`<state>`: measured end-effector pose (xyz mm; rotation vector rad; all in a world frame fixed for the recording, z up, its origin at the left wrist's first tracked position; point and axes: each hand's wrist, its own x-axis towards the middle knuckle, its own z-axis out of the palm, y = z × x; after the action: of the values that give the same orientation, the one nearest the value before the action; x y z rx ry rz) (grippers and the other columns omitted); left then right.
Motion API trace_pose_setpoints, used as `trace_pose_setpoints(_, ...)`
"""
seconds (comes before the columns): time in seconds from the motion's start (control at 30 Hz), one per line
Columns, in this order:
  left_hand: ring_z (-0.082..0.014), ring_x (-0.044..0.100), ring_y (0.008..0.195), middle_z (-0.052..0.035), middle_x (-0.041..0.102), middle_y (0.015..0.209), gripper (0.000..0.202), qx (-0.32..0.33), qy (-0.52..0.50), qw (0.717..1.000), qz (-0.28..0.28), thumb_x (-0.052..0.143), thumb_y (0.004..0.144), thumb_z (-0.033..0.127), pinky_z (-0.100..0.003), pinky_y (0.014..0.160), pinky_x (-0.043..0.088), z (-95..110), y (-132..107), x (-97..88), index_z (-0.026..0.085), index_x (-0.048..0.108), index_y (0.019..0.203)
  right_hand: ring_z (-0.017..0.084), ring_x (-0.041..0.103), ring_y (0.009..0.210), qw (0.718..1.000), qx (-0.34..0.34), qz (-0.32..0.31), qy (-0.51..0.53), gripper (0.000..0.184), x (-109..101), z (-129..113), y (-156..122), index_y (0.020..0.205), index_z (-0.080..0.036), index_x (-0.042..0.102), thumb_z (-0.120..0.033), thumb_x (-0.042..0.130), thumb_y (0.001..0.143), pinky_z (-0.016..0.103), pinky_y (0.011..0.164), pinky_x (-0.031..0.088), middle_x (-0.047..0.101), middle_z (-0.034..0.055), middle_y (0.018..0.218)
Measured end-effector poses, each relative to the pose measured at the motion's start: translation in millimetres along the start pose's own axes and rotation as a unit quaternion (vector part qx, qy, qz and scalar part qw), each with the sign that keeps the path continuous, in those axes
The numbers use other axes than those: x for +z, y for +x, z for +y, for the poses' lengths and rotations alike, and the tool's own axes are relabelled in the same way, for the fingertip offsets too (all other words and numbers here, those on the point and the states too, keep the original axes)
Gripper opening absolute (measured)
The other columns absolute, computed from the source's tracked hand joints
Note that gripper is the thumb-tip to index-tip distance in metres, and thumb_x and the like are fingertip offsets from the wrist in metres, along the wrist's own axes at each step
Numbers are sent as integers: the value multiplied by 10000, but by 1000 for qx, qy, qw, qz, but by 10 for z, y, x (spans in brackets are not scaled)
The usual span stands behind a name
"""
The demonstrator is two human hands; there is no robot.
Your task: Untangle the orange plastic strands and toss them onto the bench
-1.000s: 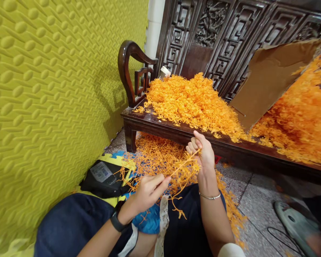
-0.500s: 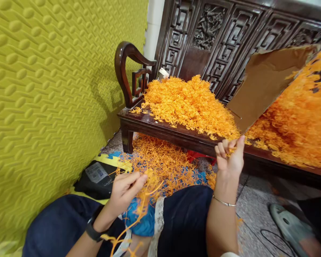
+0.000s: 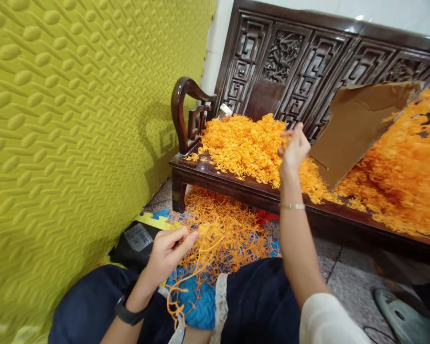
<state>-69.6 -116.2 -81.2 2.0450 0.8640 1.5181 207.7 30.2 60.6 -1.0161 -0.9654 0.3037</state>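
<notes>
My left hand (image 3: 170, 248) hovers over my lap, fingers pinched on a branching orange plastic strip (image 3: 197, 267) that dangles down toward my knee. My right hand (image 3: 293, 148) is raised over the dark wooden bench (image 3: 236, 184), fingers closed on small orange pieces above the left heap of small orange pieces (image 3: 251, 143). More orange strips (image 3: 229, 224) lie tangled on the floor under the bench's front edge.
A brown cardboard sheet (image 3: 358, 124) leans between the left heap and a second orange heap (image 3: 404, 177) on the right. A yellow-green padded wall (image 3: 64, 134) stands on the left. A black bag (image 3: 136, 241) lies on the floor, a sandal (image 3: 404, 315) at lower right.
My right hand pulled away from the strip, then rose and reached over the bench heap with small pieces. The left hand kept the strip, which now hangs lower.
</notes>
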Motion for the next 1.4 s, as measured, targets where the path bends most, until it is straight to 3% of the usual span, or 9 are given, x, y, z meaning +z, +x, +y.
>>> trace_pose_setpoints(0.23,-54,257,426,72,252,499,385,-17,6,1000,-15,502,870,185,-203,410,226,-32,7,-77,184,324,529,-53,329,392,992,23,-89,-84,175,497,66,749,673,-118,526,-273,590,722,136,443,230,456,-103,511)
trace_pose_setpoints(0.47,-63,307,427,65,337,472,358,-63,-10,998,-14,491,888,258,-196,423,271,-126,27,-87,172,435,545,49,552,461,975,57,-205,-56,247,-54,291,-483,777,-100,643,-343,606,797,185,476,428,655,38,729)
trace_pose_setpoints(0.6,-63,320,436,64,364,486,327,-63,14,998,-9,489,889,241,-193,425,272,-175,19,-65,167,462,572,91,577,472,893,132,-429,-25,301,-339,246,-1298,866,-129,689,-408,581,836,197,462,455,653,29,641)
trace_pose_setpoints(0.8,-65,404,463,58,444,542,225,16,114,993,-8,493,904,188,-185,472,338,-152,-14,75,159,521,682,62,471,333,798,221,-558,-60,478,-302,283,-1780,1286,-241,521,-509,438,899,164,341,357,638,-34,593)
trace_pose_setpoints(0.97,-143,608,681,-34,638,746,111,91,200,974,-64,487,912,199,-250,651,481,-19,-29,229,144,579,885,120,632,666,858,156,-489,18,394,-200,306,-1769,816,-173,704,-492,482,882,230,639,507,678,41,755)
trace_pose_setpoints(1.1,-264,559,1106,-174,613,1145,336,159,240,958,1,601,836,178,-405,931,464,114,-80,264,108,535,1158,146,651,826,922,138,-341,117,101,-197,321,-1749,802,-204,645,-304,649,808,295,842,492,697,27,863)
trace_pose_setpoints(1.2,-217,613,937,-107,672,951,179,210,126,969,-14,587,824,127,-374,874,487,189,-148,311,137,597,1003,155,662,866,925,150,-269,224,125,-190,339,-1762,806,-220,594,-199,700,745,325,901,477,696,5,891)
trace_pose_setpoints(1.3,-209,628,848,-79,686,872,158,80,9,989,-126,574,860,262,-368,818,503,153,-198,418,165,617,976,153,660,902,910,170,-260,276,130,-173,334,-1795,827,-226,582,-180,677,751,339,948,459,690,-5,903)
trace_pose_setpoints(1.4,-298,531,1181,-160,578,1278,538,-135,-98,975,-149,590,830,460,-480,999,405,-34,-188,533,200,486,1290,145,652,929,893,192,-275,300,135,-163,311,-1840,859,-236,572,-194,662,768,339,961,454,683,-12,939)
